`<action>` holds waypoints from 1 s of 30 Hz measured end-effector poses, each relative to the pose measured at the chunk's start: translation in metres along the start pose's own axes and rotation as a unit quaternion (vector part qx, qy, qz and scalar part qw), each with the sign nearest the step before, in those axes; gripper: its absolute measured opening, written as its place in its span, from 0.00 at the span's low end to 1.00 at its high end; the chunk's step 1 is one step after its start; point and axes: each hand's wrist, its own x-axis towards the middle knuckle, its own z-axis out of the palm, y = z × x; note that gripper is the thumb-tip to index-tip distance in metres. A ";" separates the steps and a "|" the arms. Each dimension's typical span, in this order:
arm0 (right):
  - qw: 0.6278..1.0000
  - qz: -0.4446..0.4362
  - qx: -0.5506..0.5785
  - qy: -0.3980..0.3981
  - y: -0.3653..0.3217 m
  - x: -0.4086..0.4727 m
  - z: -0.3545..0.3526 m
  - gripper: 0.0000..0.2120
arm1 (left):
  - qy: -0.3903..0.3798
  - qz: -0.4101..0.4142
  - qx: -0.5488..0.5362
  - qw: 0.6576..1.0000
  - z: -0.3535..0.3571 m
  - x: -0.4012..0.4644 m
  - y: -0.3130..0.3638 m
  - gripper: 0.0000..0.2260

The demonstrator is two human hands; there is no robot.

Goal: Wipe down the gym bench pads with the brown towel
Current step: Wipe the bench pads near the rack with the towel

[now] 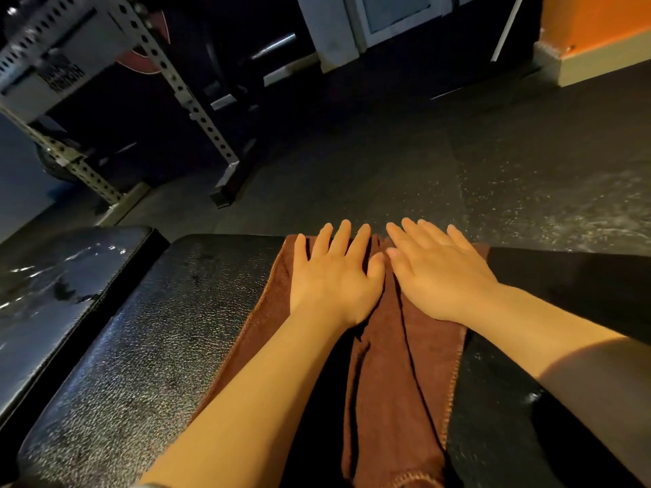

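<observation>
Both hands, left hand [334, 276] and right hand [436, 276], press the rumpled brown towel [398, 375] flat.

A towel [398, 364] lay across a bench pad [148, 346], running from its far edge back toward the person. Both hands rested flat on the towel's far end, side by side, the left hand [334, 280] just left of the right hand [440, 276], thumbs nearly touching. A second pad [53, 290] sat to the left, separated by a narrow gap. Beyond the bench stretched the floor [422, 163], with a perforated metal rack [183, 89] standing at the far left.
</observation>
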 end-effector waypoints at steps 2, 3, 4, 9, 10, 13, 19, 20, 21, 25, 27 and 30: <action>1.000 -0.012 -0.009 0.001 0.002 -0.018 0.001 0.26 | -0.006 0.013 0.005 1.000 0.001 -0.013 0.004 0.26; 1.000 -0.019 -0.014 -0.002 0.003 -0.028 0.001 0.26 | -0.009 0.020 0.006 1.000 0.002 -0.021 0.006 0.26; 1.000 -0.022 -0.020 -0.007 0.004 -0.039 0.001 0.26 | -0.011 0.026 0.007 1.000 0.003 -0.030 0.009 0.26; 0.999 -0.030 -0.026 -0.024 0.000 -0.086 0.006 0.29 | -0.001 0.053 0.025 0.998 0.012 -0.081 0.020 0.28; 0.999 -0.036 -0.025 -0.019 0.000 -0.094 0.009 0.33 | 0.000 0.060 0.027 0.998 0.014 -0.091 0.024 0.32; 0.998 -0.053 -0.033 -0.020 0.004 -0.117 0.013 0.44 | -0.001 0.073 0.024 0.997 0.018 -0.116 0.035 0.38; 0.996 -0.085 -0.025 -0.029 0.015 -0.143 0.010 0.39 | -0.015 0.086 0.017 0.996 0.024 -0.143 0.054 0.33; 0.996 -0.087 -0.018 -0.031 0.018 -0.143 0.009 0.36 | -0.016 0.077 0.001 0.997 0.022 -0.143 0.056 0.31; 0.995 -0.089 -0.017 -0.035 0.022 -0.141 0.008 0.33 | -0.008 0.078 -0.009 0.997 0.022 -0.142 0.058 0.31; 0.995 -0.090 -0.016 -0.030 0.036 -0.131 0.005 0.32 | -0.016 0.070 0.001 0.997 0.023 -0.128 0.070 0.32; 0.996 -0.080 -0.022 -0.020 0.047 -0.123 0.004 0.34 | -0.003 0.080 0.011 0.997 0.026 -0.113 0.080 0.32; 0.997 -0.062 -0.037 -0.003 0.065 -0.108 0.001 0.39 | -0.009 0.085 0.010 0.996 0.026 -0.088 0.093 0.34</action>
